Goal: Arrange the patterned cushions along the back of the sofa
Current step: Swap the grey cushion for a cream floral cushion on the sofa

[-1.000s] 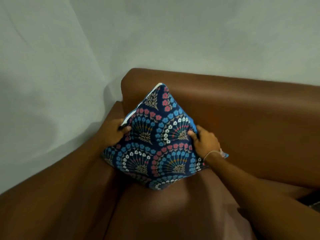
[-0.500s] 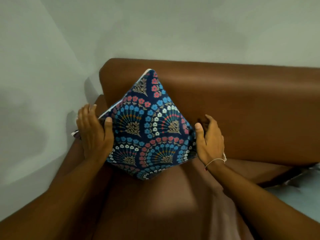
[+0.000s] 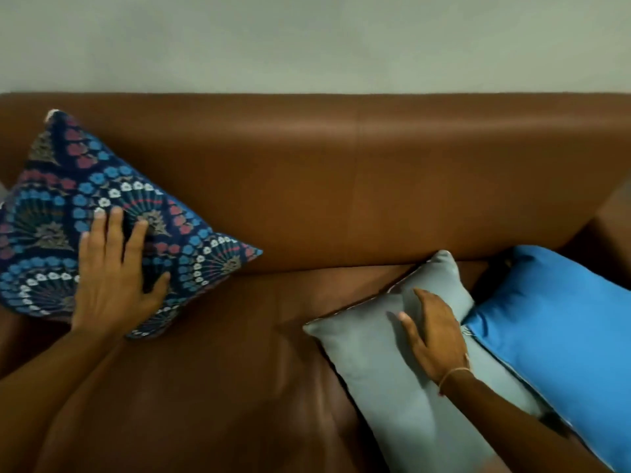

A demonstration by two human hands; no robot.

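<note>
A dark blue patterned cushion [image 3: 51, 206] with red, blue and white flower fans stands on one corner against the brown sofa back [image 3: 341, 186] at the far left. My left hand [image 3: 112, 278] lies flat on its front with fingers spread. On the seat to the right lies a pale grey-blue cushion [image 3: 375, 363], plain side up. My right hand [image 3: 433, 336] rests on it, fingers slightly curled over its upper part. A bright blue cushion [image 3: 560, 322] lies beside it, partly overlapping its right edge.
The brown sofa seat [image 3: 239, 370] stretches bare between the two cushion groups. The right armrest [image 3: 614, 227] closes off the far end. A plain grey wall [image 3: 307, 42] rises behind the sofa back.
The view has swung right. My right hand left the patterned cushion and now rests on the grey-blue one. My left hand moved from the cushion's edge onto its front.
</note>
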